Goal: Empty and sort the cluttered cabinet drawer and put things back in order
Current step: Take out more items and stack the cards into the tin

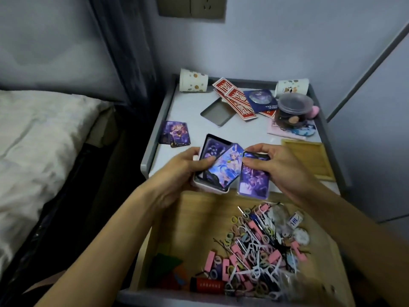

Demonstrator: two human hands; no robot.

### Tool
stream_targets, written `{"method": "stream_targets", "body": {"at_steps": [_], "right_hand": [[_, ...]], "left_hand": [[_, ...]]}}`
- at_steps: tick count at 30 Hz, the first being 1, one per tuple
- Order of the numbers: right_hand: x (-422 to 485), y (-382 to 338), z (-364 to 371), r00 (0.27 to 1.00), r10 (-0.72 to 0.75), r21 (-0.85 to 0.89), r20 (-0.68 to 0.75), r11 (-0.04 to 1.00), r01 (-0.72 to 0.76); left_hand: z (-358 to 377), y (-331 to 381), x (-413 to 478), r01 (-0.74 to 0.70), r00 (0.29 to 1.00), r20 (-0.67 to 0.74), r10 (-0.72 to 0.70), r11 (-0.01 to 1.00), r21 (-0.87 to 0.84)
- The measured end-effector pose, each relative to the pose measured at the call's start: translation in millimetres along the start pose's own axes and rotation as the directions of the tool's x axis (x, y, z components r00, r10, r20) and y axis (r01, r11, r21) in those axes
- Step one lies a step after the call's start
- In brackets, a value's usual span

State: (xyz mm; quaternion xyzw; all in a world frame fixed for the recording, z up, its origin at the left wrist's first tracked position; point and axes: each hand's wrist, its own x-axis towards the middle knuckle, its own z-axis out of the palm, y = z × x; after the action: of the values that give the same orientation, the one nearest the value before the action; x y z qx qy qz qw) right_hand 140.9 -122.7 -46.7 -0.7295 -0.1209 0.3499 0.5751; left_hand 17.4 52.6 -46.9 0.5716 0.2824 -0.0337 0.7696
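Observation:
My left hand grips a small white tin full of illustrated cards, its thumb pressing on the top blue card. My right hand pinches a purple sleeved card by its upper end, right beside the tin. Both are held over the front edge of the bedside cabinet top. Below them the wooden drawer stands pulled out, with a heap of hair ties, pink clips and floss picks on its right side.
On the cabinet top lie a small pile of cards, the tin's lid, red packets, two tipped paper cups, a lidded jar and a wooden tray. A red tube lies at the drawer's front. A bed is on the left.

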Motion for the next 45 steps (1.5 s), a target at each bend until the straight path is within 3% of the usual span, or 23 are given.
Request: {"method": "stream_targets", "body": {"at_steps": [4,7,9,12,16,20,28,31,36,42,45], "right_hand": [[3,10,-8,0.999,-0.003,-0.200,-0.039,0.980,-0.005],[6,9,-14,0.996,-0.071,-0.514,-0.054,0.857,0.033],[8,9,-15,0.992,-0.096,-0.621,-0.077,0.783,0.028],[9,11,-16,0.993,-0.089,-0.591,-0.080,0.806,0.025],[1,10,-20,0.999,0.049,-0.264,-0.003,0.963,-0.048],[-4,11,-24,0.995,0.081,-0.163,0.059,0.984,-0.070],[-5,17,-17,0.965,0.055,-0.385,0.256,0.922,0.050],[-2,15,-14,0.984,-0.014,-0.513,0.180,0.852,0.106],[1,19,-7,0.990,-0.135,-0.716,-0.036,0.695,0.069],[3,28,-13,0.996,0.073,-0.392,-0.044,0.916,-0.084],[0,28,-14,0.971,0.222,-0.070,0.086,0.974,-0.216]], "left_hand": [[10,-11,9,0.061,0.996,0.059,-0.065,0.995,0.075],[12,-16,13,0.077,0.994,0.076,-0.084,0.993,0.091],[15,-20,15,0.086,0.995,0.043,-0.090,0.993,0.080],[17,-25,18,0.090,0.996,-0.017,-0.089,0.995,0.048],[15,-27,19,0.086,0.996,-0.026,-0.088,0.995,-0.041],[15,-27,22,0.082,0.996,-0.030,-0.084,0.996,-0.046],[24,-32,20,0.061,0.998,0.032,-0.062,0.997,0.050],[25,-34,20,0.063,0.993,0.090,-0.071,0.994,0.089],[27,-35,22,0.046,0.996,0.072,-0.055,0.991,0.123],[27,-35,25,0.002,0.999,-0.041,0.000,0.998,0.057],[25,-34,27,-0.029,0.993,-0.118,0.025,0.999,-0.029]]}}
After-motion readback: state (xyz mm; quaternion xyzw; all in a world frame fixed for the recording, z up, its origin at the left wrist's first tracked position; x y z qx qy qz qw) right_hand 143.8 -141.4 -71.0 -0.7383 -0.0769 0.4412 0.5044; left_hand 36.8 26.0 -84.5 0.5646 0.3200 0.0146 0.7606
